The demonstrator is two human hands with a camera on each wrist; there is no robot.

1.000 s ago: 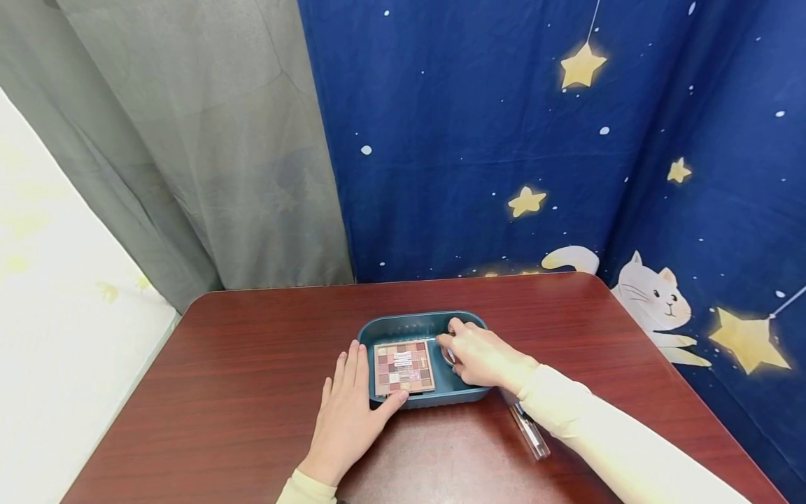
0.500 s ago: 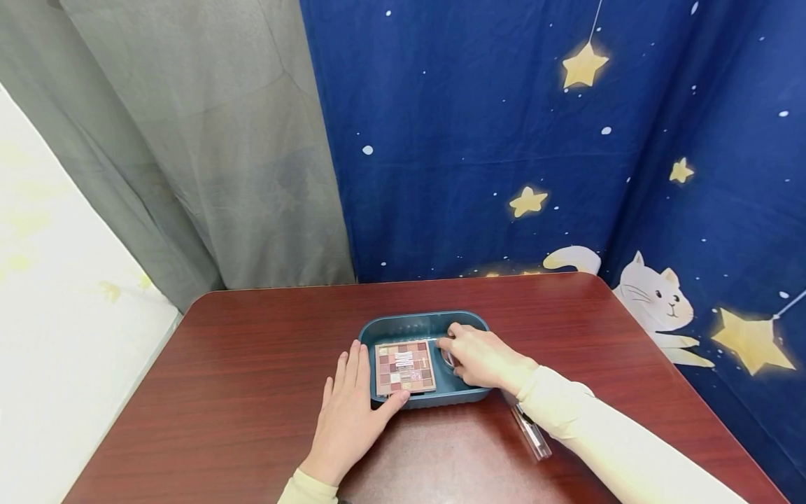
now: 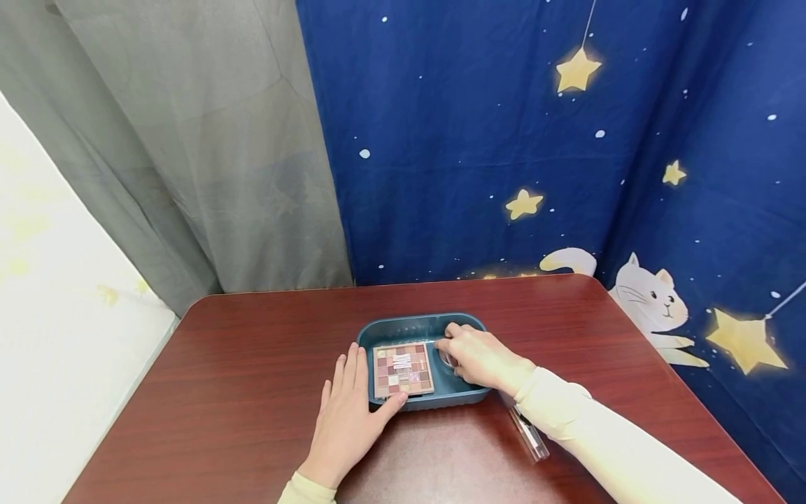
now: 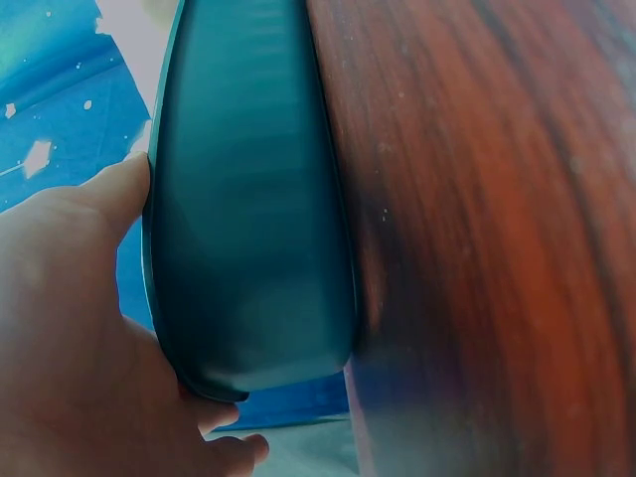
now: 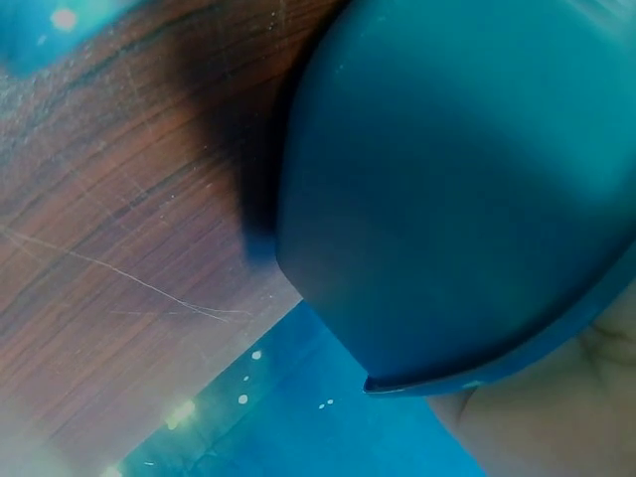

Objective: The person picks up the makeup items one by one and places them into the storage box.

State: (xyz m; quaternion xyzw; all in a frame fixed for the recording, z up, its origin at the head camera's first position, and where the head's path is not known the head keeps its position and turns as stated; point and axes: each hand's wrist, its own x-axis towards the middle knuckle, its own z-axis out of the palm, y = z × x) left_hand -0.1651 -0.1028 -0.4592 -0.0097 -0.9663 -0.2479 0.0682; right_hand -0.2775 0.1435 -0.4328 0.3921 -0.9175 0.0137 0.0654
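A teal oval tray (image 3: 446,401) stands on the table, with a square palette (image 3: 403,369) of brown and pink shades lying in its left half. My left hand (image 3: 349,413) rests at the tray's left end, fingers straight along the side and thumb at the front rim; the left wrist view shows its thumb on the rim of the tray (image 4: 248,199). Inside the right half, my right hand (image 3: 481,357) has curled fingers round a small round item (image 3: 448,358), mostly hidden by them. In the right wrist view the tray wall (image 5: 447,199) covers the fingers.
A clear, slim case (image 3: 531,437) lies on the dark red table (image 3: 264,378), right of the tray and partly under the right forearm. Behind the table's far edge hang a grey curtain (image 3: 252,154) and a blue one with stars (image 3: 441,140).
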